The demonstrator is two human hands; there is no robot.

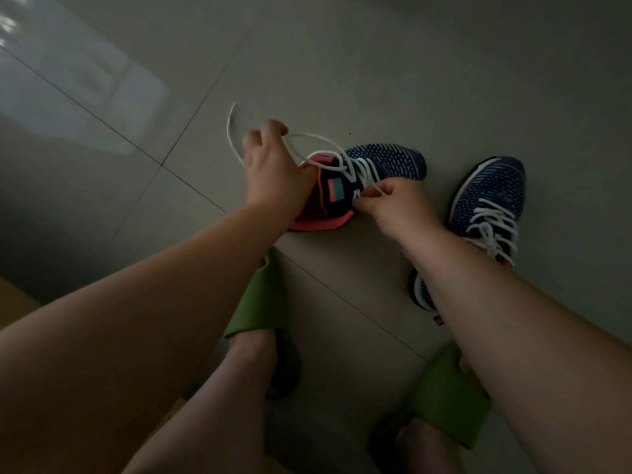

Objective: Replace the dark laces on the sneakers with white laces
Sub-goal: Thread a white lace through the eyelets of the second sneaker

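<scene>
- The left hand (273,165) was raised over the heel end of the left sneaker (362,179), its fingers curled round a strand of the white lace (318,140).
- From that grip one loose end of the lace arced up and to the left, ending in the air above the floor (376,63); a loop ran from the fingers rightward and down to the eyelets.
- The right hand (396,203) sat at the near right side of the same sneaker, beside the tongue, thumb and fingers pinching the other strand of the lace close to the upper eyelets.
- The left sneaker lay on the tiled floor with its toe pointing far and right; its knit upper was navy with pale dashes, its collar and lining coral, and a small label showed on the tongue.
- White lace crossed the eyelets of this sneaker several times; the top was not tied.
- The right sneaker (485,206) stood just to the right, apart from the first, toe pointing far; it carried a white lace (492,227) already threaded and knotted in a bow.
- The right forearm crossed in front of that sneaker's heel and hid part of it.
- Nearer the camera, both feet wore green slides (260,299), one at the centre and one at the lower right.
- A bright reflection lay on the tiles at the far left.
</scene>
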